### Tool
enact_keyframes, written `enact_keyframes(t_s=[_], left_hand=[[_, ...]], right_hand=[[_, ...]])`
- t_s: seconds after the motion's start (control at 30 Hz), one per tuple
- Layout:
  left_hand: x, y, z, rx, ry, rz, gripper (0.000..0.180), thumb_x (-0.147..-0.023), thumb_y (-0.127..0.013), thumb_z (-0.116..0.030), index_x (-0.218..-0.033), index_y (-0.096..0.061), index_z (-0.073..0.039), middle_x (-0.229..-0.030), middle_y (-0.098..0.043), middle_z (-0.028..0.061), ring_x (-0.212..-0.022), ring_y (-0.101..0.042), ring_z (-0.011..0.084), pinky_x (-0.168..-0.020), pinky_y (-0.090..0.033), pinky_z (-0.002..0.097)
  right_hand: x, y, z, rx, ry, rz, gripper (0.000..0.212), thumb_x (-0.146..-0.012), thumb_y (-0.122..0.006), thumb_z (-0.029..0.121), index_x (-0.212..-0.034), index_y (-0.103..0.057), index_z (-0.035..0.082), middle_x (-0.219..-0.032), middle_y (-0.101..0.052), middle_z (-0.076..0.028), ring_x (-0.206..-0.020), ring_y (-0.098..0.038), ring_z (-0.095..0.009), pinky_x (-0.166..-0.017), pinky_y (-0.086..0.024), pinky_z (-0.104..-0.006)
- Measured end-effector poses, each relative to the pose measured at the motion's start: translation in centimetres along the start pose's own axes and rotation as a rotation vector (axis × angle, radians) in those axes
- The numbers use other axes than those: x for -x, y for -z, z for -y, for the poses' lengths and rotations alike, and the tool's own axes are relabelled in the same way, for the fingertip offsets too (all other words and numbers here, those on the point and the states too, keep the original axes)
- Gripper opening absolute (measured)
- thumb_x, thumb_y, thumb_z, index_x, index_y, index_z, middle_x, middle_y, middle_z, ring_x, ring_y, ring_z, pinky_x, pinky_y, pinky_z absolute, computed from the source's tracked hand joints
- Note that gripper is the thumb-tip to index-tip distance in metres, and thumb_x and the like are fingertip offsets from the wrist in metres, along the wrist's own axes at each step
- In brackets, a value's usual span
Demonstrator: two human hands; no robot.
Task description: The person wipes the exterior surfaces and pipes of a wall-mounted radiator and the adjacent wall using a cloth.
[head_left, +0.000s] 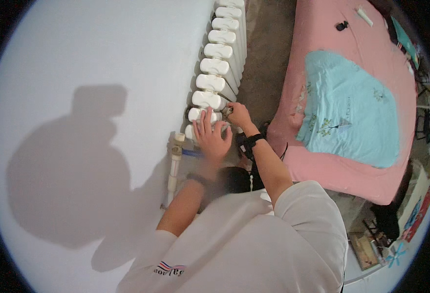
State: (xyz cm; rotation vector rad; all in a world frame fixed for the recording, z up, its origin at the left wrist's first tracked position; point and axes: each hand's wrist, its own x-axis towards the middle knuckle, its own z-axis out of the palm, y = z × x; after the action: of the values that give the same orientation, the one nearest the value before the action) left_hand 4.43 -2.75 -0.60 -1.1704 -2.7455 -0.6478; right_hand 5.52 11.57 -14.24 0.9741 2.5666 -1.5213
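White sleeves lead to the left hand [210, 139] spread flat on the rigid, heavy white ribbed metal radiator [218, 73], while right hand [238, 115] fingers pinch its small end valve [227, 111], probably the best hold.

White short sleeves, black wristbands

Light from behind casts person's shadow on wall [78, 73]; fisheye rim dark, hands perhaps slightly blurred.

Both forearms reach forward, left hand [210, 136] flat with fingers spread, right hand [238, 115] curled closed.
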Motion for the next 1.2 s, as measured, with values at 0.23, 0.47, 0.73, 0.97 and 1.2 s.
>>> enact_keyframes(t_s=[0.23, 0.47, 0.73, 0.97, 1.2], left_hand=[[1.1, 0.9, 2.4, 0.083, -0.014, 0.072, 0.026, -0.08, -0.075, -0.019, -0.102, -0.063, -0.01, -0.157, -0.033, 0.017, -0.148, -0.025, 0.04, -0.119, -0.018, 0.0601], [4.0, 3.2, 1.0, 0.141, -0.132, 0.188, 0.04, -0.083, -0.071, -0.019, -0.115, -0.059, 0.0, -0.159, -0.021, 0.0275, -0.15, -0.016, 0.0435, -0.12, -0.019, 0.0579], [7.1, 5.4, 1.3, 0.202, -0.088, 0.256, 0.042, -0.087, -0.069, -0.025, -0.115, -0.061, 0.004, -0.158, -0.022, 0.028, -0.147, -0.024, 0.045, -0.118, -0.028, 0.0523], [8.2, 6.3, 1.8, 0.16, 0.032, 0.245, 0.065, -0.086, -0.07, -0.027, -0.138, -0.049, 0.005, -0.157, -0.027, 0.0282, -0.144, -0.031, 0.044, -0.117, -0.032, 0.0474], [7.9, 6.9, 2.2, 0.156, -0.008, 0.255, 0.068, -0.085, -0.07, -0.028, -0.138, -0.046, 0.007, -0.155, -0.032, 0.0283, -0.141, -0.035, 0.0426, -0.117, -0.034, 0.0446]], right_hand=[[3.2, 3.1, 6.3, -0.174, 0.086, 0.021, 0.038, -0.067, -0.075, 0.013, -0.103, -0.071, 0.001, -0.095, -0.071, -0.023, -0.09, -0.069, -0.041, -0.08, -0.055, -0.0419], [2.6, 1.0, 3.6, -0.03, 0.001, -0.105, 0.04, -0.07, -0.07, 0.009, -0.109, -0.07, 0.001, -0.101, -0.071, -0.022, -0.097, -0.069, -0.038, -0.084, -0.054, -0.043], [3.5, 4.2, 7.3, -0.027, 0.119, -0.098, 0.03, -0.07, -0.072, 0.006, -0.098, -0.067, -0.002, -0.088, -0.072, -0.014, -0.079, -0.066, -0.03, -0.075, -0.051, -0.0367], [7.2, 7.7, 13.2, -0.167, 0.285, -0.018, 0.027, -0.069, -0.072, -0.001, -0.096, -0.068, 0.001, -0.088, -0.071, -0.011, -0.081, -0.065, -0.029, -0.077, -0.051, -0.0361], [7.6, 7.7, 14.8, 0.394, 0.946, 0.042, 0.031, -0.072, -0.065, -0.005, -0.098, -0.072, 0.01, -0.109, -0.07, -0.004, -0.107, -0.061, -0.027, -0.093, -0.05, -0.0416]])
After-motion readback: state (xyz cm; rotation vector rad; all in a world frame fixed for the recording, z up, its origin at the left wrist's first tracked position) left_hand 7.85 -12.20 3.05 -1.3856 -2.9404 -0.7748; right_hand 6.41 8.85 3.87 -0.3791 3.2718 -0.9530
